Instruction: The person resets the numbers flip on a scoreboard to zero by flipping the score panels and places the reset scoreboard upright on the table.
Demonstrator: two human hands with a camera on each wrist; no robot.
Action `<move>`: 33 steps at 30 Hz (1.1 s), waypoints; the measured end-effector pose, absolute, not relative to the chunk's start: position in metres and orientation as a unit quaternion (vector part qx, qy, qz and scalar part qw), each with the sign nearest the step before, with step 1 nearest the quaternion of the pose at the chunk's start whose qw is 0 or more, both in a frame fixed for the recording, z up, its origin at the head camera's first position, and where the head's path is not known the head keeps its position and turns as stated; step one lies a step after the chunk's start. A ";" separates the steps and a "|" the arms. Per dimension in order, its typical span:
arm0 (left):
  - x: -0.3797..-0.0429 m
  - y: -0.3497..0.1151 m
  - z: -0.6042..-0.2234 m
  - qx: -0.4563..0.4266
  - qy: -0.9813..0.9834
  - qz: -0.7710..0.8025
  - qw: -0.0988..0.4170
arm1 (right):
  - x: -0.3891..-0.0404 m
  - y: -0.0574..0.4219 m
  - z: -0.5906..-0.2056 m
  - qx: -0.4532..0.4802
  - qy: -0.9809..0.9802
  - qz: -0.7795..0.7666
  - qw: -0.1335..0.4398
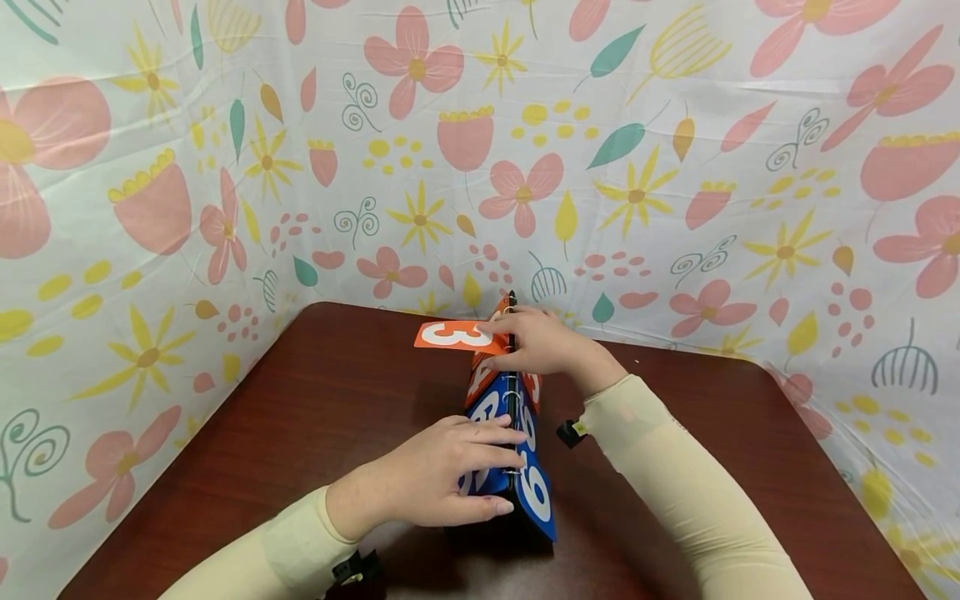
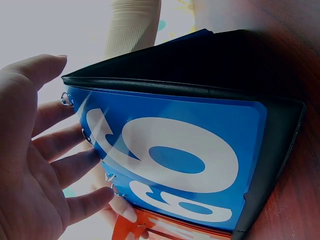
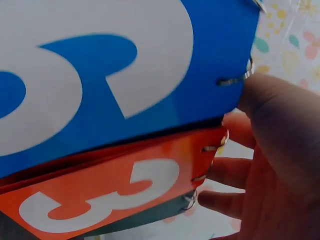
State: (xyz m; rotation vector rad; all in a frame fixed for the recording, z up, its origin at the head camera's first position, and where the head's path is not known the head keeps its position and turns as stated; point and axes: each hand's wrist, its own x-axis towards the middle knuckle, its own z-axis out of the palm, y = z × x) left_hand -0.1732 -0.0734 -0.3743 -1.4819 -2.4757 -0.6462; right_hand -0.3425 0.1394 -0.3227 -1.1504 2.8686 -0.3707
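On the desk (image 1: 360, 392), a flip scoreboard (image 1: 513, 385) points toward the far edge, before a floral curtain (image 1: 570, 108). The left grip (image 1: 431, 471), fingers loose, hides blue cards (image 1: 534, 496); the right grip (image 1: 546, 340) touches a jutting orange card (image 1: 446, 335), pinched or not I cannot tell

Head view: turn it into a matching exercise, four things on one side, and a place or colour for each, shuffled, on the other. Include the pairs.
Things
1. Left hand
2. Tabletop
3. Card jutting out sideways
4. Right hand

Places and colours
A. Orange with a white 3
B. Over the nearer end, by the blue cards
C. Over the farther end, by the orange cards
D. Reddish brown

Pairs: 1-B, 2-D, 3-A, 4-C
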 end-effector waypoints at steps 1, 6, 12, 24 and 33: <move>-0.173 -0.073 -0.374 -0.499 -0.833 -0.218 0.093 | -0.345 0.141 -0.323 -0.379 0.916 -0.128 0.018; -0.173 -0.073 -0.373 -0.500 -0.831 -0.228 0.087 | -0.356 0.151 -0.325 -0.408 0.888 -0.206 0.042; -0.173 -0.073 -0.374 -0.502 -0.829 -0.229 0.087 | -0.359 0.157 -0.325 -0.377 0.890 -0.247 0.065; -0.173 -0.074 -0.374 -0.504 -0.827 -0.228 0.099 | -0.350 0.141 -0.318 -0.417 0.898 -0.133 0.032; -0.174 -0.073 -0.375 -0.504 -0.826 -0.233 0.093 | -0.345 0.135 -0.320 -0.376 0.923 -0.080 0.029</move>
